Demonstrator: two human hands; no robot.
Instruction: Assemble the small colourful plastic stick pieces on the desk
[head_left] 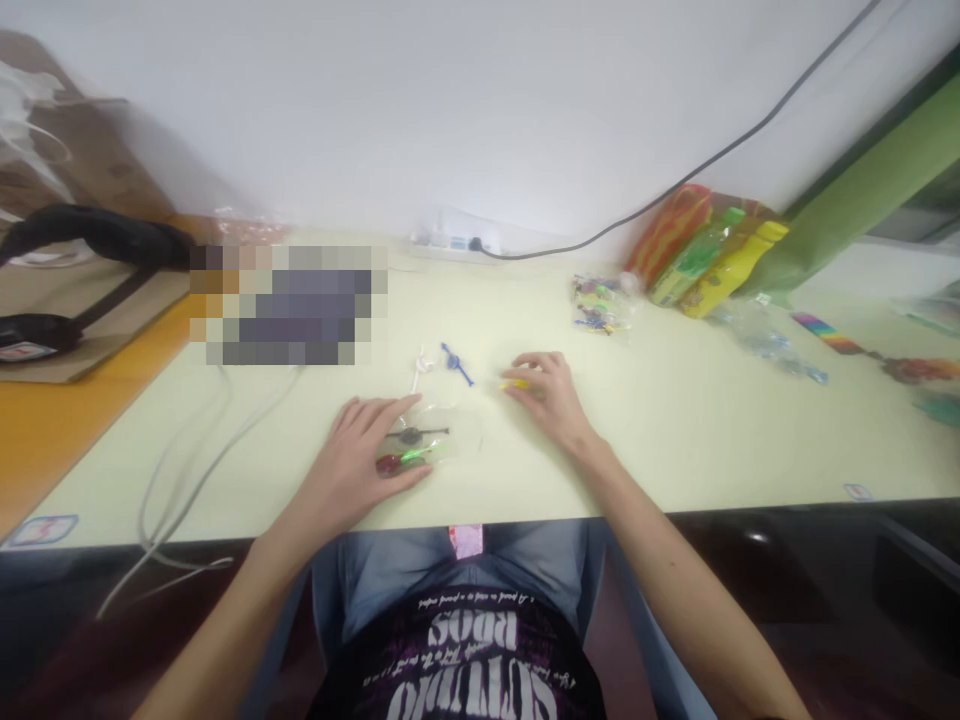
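Observation:
A clear plastic bag (pixel 454 425) lies on the table with small plastic pieces in or on it: a black one (pixel 410 436), a bright green one (pixel 412 455) and a dark red one (pixel 389 463). My left hand (pixel 360 455) rests at the bag's left side, thumb and forefinger spread along its edges. Between the thumb and fingers of my right hand (pixel 551 395) is a small yellow plastic piece (pixel 515 384), just above or on the tabletop. Beyond the bag lie a white plastic piece (pixel 420 368) and a blue one (pixel 457 364), neither touched by a hand.
Another clear bag of colourful pieces (pixel 600 305) sits farther back. A green bottle (pixel 697 260) and a yellow bottle (pixel 735 270) lean at the right rear. White cables (pixel 195 480) cross the left side; a dark cable (pixel 585 250) runs along the wall. The table edge is near my lap.

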